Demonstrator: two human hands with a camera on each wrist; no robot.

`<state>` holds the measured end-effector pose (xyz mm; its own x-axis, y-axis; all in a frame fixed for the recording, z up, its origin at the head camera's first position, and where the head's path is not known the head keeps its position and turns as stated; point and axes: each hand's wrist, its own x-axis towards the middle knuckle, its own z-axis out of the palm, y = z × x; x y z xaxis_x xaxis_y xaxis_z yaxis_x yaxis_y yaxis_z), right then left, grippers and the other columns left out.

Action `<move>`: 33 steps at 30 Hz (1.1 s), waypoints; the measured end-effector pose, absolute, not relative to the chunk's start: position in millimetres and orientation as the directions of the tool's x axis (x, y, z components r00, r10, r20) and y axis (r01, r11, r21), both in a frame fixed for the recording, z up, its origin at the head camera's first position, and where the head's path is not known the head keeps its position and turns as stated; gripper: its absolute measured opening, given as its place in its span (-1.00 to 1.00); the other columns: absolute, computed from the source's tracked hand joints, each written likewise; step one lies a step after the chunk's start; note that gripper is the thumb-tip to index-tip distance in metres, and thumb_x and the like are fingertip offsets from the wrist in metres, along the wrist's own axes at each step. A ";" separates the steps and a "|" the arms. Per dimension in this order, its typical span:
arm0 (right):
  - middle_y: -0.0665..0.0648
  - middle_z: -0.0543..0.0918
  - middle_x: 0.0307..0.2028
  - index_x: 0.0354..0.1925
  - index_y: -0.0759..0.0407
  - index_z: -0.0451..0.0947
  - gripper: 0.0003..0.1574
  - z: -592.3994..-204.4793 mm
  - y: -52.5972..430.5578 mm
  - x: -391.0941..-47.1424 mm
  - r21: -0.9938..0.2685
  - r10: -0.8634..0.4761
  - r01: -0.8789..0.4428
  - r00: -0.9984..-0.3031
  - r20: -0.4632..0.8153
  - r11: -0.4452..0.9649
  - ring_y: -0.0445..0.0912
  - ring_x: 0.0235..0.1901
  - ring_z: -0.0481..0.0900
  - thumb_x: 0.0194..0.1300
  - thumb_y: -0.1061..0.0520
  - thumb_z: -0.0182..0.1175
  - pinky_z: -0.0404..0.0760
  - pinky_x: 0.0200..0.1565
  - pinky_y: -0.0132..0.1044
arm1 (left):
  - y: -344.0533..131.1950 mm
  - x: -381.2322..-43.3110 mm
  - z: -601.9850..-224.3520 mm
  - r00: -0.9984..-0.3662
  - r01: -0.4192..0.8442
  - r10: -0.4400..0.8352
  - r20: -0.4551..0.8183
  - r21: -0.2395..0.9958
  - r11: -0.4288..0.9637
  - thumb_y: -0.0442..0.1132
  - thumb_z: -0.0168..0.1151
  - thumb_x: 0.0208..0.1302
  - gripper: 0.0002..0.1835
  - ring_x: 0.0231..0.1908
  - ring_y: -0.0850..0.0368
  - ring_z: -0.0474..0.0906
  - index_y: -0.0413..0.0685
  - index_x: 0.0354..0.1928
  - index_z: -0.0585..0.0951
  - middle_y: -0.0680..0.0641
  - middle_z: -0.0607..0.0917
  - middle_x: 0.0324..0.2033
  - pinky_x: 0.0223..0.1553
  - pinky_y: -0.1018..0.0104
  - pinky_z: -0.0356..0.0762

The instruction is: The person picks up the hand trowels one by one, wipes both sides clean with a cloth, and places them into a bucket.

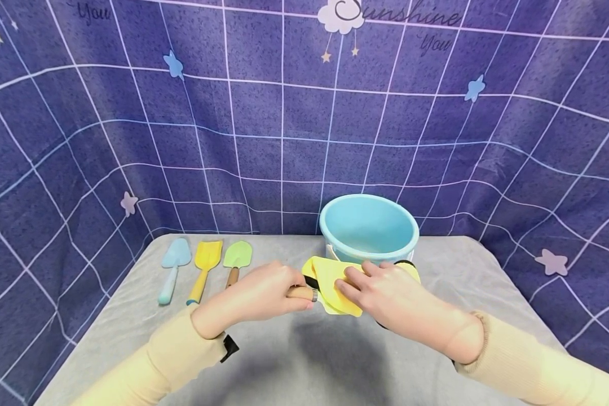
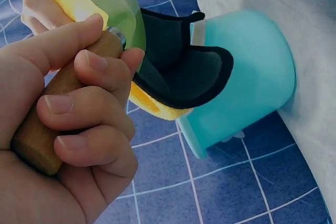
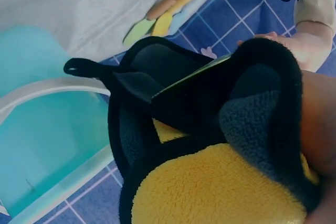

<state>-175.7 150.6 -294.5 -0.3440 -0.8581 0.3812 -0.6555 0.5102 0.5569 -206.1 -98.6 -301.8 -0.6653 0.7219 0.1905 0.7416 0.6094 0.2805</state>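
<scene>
My left hand (image 1: 264, 290) grips the wooden handle (image 2: 34, 140) of a small trowel with a green blade (image 2: 123, 17). The right hand (image 1: 393, 296) holds a cloth (image 1: 337, 282), fleecy yellow on one face and dark grey on the other, with black edging. In the head view the cloth covers the blade, its yellow side up. The right wrist view shows the blade's thin edge between dark folds of the cloth (image 3: 210, 192). Both hands are above the table, just in front of a light blue bucket (image 1: 370, 220).
On the left of the grey-covered table (image 1: 436, 361) lie a blue trowel (image 1: 176, 254), a yellow shovel (image 1: 208, 256) and another green trowel (image 1: 238, 255), side by side. The bucket stands at the back edge, against a purple gridded curtain (image 1: 259, 152). Its pale handle (image 3: 52, 87) hangs down.
</scene>
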 end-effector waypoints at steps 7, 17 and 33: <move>-0.02 0.35 -0.45 -0.27 0.03 0.50 -0.57 -296.1 150.4 -174.2 0.553 -0.858 -0.659 -0.351 0.375 0.511 -0.10 -0.57 0.25 -0.18 0.37 0.26 0.17 -0.59 -0.34 | -99.0 -204.1 -304.9 -0.667 0.739 0.718 0.197 0.295 0.605 -0.01 0.34 0.12 -0.75 -0.62 0.38 0.29 0.11 -0.59 0.54 0.25 0.37 -0.68 -0.56 0.49 0.32; -0.02 0.38 -0.44 -0.24 0.01 0.54 -0.53 -297.6 153.0 -173.1 0.577 -0.868 -0.648 -0.346 0.357 0.496 -0.10 -0.56 0.28 -0.21 0.35 0.31 0.19 -0.61 -0.33 | -102.4 -203.3 -308.7 -0.657 0.747 0.725 0.208 0.308 0.589 0.00 0.34 0.11 -0.76 -0.62 0.39 0.27 0.12 -0.58 0.56 0.26 0.36 -0.68 -0.55 0.50 0.31; -0.02 0.36 -0.48 -0.24 -0.01 0.58 -0.52 -302.6 163.4 -173.3 0.597 -0.872 -0.637 -0.335 0.356 0.488 -0.09 -0.56 0.27 -0.22 0.35 0.32 0.17 -0.60 -0.35 | -112.7 -198.7 -305.5 -0.675 0.729 0.717 0.175 0.307 0.612 0.02 0.37 0.07 -0.82 -0.62 0.42 0.34 0.15 -0.53 0.62 0.32 0.44 -0.68 -0.55 0.50 0.36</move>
